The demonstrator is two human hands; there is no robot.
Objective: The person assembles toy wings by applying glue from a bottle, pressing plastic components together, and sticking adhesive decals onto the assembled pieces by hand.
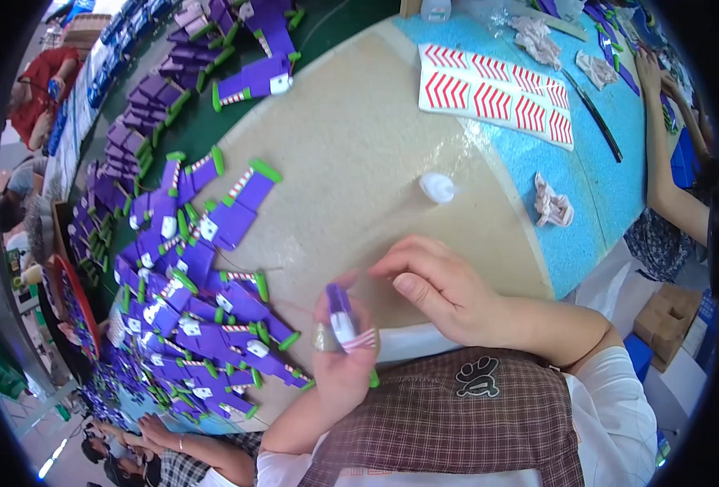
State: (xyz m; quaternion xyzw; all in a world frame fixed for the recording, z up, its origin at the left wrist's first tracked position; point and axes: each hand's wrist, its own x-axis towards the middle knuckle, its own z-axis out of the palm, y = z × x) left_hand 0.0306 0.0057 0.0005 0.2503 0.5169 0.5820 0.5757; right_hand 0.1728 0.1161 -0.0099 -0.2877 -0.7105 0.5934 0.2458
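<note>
Beige-and-blue bench [351, 154]: centre.
Purple-and-green plastic heap [246, 302]: bench left.
White, red-chevron sticker sheet [496, 97]: far right.
Right hand [445, 294]: fingers half-curled, thumb apart, seemingly empty.
Left hand [340, 361]: fingers closed on purple-and-white plastic piece [341, 319], above bench's near edge.

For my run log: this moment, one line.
left hand: holds purple part | right hand: nothing visible held | nearby: purple pieces, red chevron sheet

The purple parts [234, 224] look like smooth, glossy plastic on my feed; the striped sheet [496, 104] seems smooth paper; I see rough, crumpled tissue [553, 208], a matt cloth apron [416, 422] and a glossy tabletop [339, 154].
</note>
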